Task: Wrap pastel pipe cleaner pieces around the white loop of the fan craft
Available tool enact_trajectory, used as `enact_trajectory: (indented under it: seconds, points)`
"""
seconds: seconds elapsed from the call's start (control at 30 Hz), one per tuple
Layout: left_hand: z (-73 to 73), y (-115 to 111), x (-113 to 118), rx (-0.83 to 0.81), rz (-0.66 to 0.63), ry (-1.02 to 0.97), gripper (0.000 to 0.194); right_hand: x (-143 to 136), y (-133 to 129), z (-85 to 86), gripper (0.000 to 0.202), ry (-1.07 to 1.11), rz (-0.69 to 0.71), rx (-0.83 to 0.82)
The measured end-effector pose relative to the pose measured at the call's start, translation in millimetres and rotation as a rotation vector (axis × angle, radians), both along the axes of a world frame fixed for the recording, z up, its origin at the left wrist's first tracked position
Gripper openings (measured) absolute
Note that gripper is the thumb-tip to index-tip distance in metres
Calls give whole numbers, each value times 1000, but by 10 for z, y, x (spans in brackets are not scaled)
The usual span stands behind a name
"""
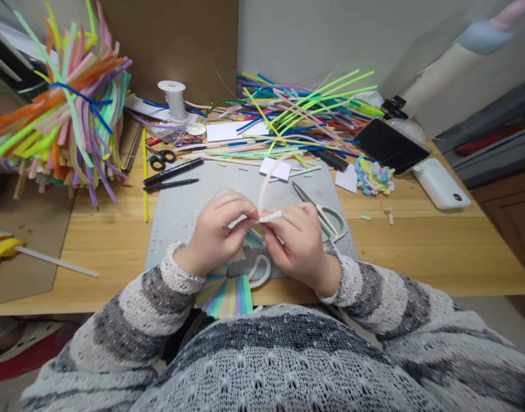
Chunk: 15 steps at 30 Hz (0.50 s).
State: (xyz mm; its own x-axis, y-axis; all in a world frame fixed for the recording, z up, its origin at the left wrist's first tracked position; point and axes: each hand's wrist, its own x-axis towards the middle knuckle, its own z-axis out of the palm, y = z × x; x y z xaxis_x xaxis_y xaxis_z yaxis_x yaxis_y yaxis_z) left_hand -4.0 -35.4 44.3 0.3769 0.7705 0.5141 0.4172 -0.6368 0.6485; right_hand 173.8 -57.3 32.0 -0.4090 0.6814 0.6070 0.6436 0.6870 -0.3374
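Both hands meet above the grey cutting mat. My left hand (228,226) pinches a pale pipe cleaner (263,189), whose long end curves up and away to the back. My right hand (297,237) has its fingers closed round a short white piece (271,217), which touches the pale one between the fingertips. Beneath the hands lies a rainbow-striped fan-shaped piece (228,294), partly covered, with a white loop (262,272) beside it. Scissors with pale green handles (331,222) lie just right of my right hand.
A large bundle of coloured pipe cleaners (74,109) stands at the left, loose ones (305,114) at the back. Black scissors (160,158) and pens (173,173) lie left of the mat (172,217). A phone (391,146) and white case (441,183) are at the right, a glue gun (3,246) far left.
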Motion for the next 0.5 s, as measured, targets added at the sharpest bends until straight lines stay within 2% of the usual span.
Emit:
enact_trajectory:
  seconds: [0.17, 0.27, 0.5]
  points:
    - [-29, 48, 8, -67, -52, -39, 11, -10, 47, -54, 12, 33, 15, -2]
    - [-46, 89, 5, -189, -54, -54, 8, -20, 104, -84, 9, 63, 39, -37]
    - [-42, 132, 5, -441, -26, -143, 6, -48, 203, -144, 19, 136, 80, -158]
